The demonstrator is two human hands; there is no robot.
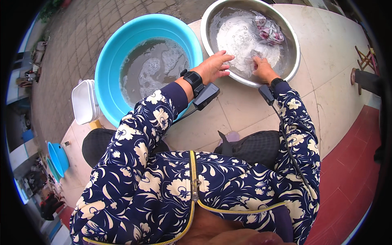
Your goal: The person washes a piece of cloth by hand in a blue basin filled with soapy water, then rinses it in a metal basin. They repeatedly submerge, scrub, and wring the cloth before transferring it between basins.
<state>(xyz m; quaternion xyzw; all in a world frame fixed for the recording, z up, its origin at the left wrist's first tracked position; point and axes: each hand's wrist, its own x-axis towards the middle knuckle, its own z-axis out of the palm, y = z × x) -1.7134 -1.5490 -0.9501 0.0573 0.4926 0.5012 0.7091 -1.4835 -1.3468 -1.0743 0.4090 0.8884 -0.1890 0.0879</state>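
Observation:
A round metal basin (293, 65) of water stands before me, and a wet white cloth with reddish patches (269, 29) lies at its far right. A pale round area shows in the water; whether it is an object or the basin's bottom is unclear. My left hand (216, 65) hovers by the basin's near left rim, its fingers spread and holding nothing. Over the near side of the basin, my right hand (264, 69) reaches down with fingertips at the water. Whether those fingers grip anything is unclear. To the left is a large turquoise plastic basin (111, 64) holding grey, sudsy water.
White plastic tubs (83, 102) are stacked left of the turquoise basin. Smaller blue basins (58, 160) stand farther left. A wooden folding stool (364, 61) is at the far right. Pale floor tiles (315, 39) meet red tiles (346, 171) at lower right.

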